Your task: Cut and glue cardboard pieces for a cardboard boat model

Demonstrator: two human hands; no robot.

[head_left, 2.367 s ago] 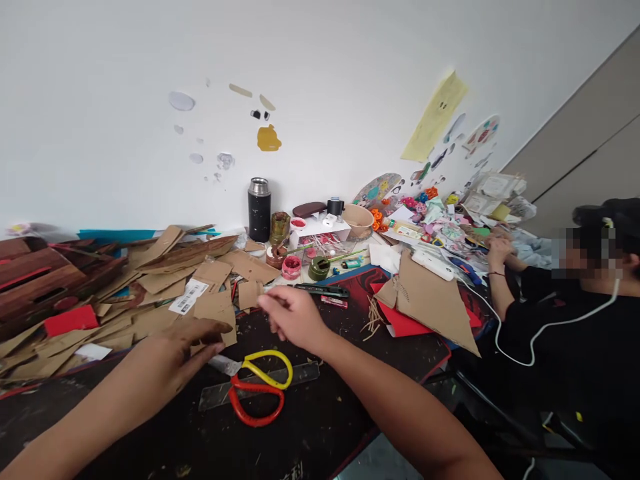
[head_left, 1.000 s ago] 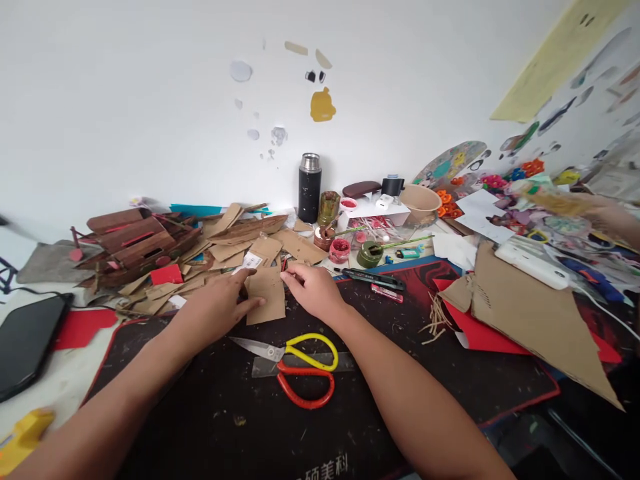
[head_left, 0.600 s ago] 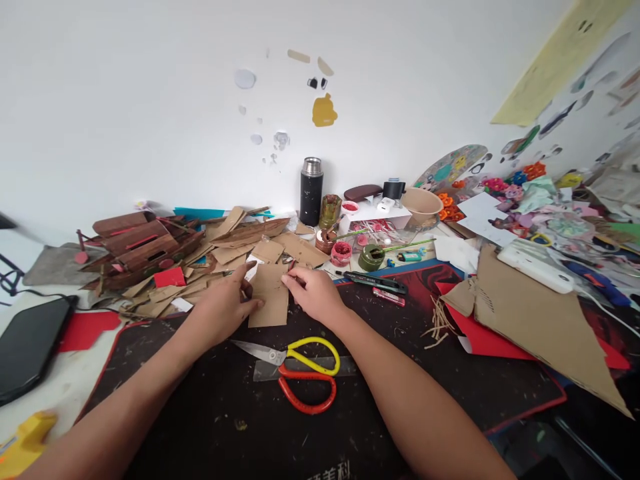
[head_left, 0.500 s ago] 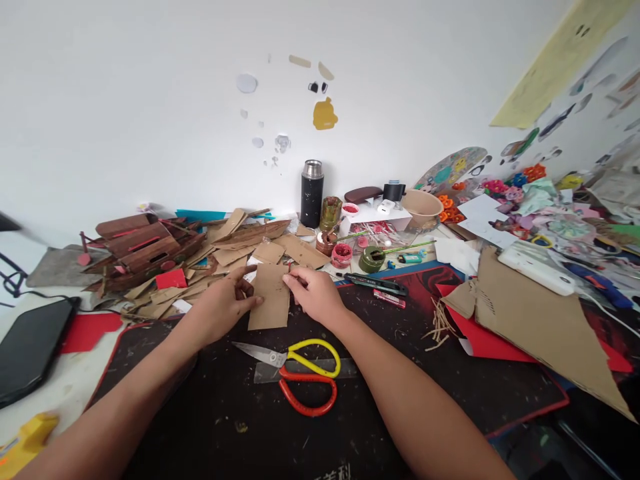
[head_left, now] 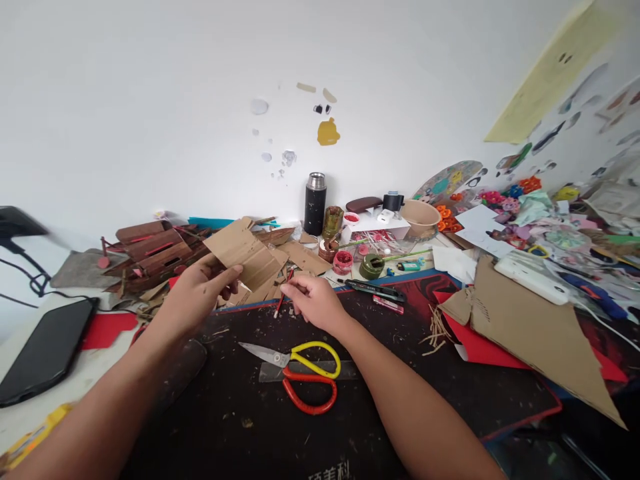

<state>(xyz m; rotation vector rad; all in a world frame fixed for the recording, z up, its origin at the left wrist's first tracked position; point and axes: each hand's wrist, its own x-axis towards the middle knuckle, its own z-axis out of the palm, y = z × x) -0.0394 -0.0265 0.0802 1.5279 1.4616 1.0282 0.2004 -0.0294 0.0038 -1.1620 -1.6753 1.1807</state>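
My left hand (head_left: 200, 290) pinches a rectangular piece of brown cardboard (head_left: 245, 255), raised and tilted above a heap of cardboard scraps. To its right, my right hand (head_left: 313, 300) has its thumb and fingers pressed together. A red pencil (head_left: 278, 309) shows just by those fingertips. Whatever the right fingers hold, if anything, is too small to make out. Nearer me, scissors (head_left: 300, 367) with one yellow and one red handle lie with blades pointing left on a clear ruler (head_left: 273, 373), on the dark mat (head_left: 215, 413).
A brown cardboard boat model (head_left: 155, 250) stands at the left behind the scraps. Paint jars (head_left: 372, 265), a black thermos (head_left: 315, 205) and a cutter knife (head_left: 375, 291) are at the back. A large cardboard sheet (head_left: 530, 320) lies right, a black tablet-like device (head_left: 47, 350) left.
My left hand has lifted the cardboard piece off to the left and tilted it. The right hand has let go of it and stays near the same spot; the red pencil now shows more.
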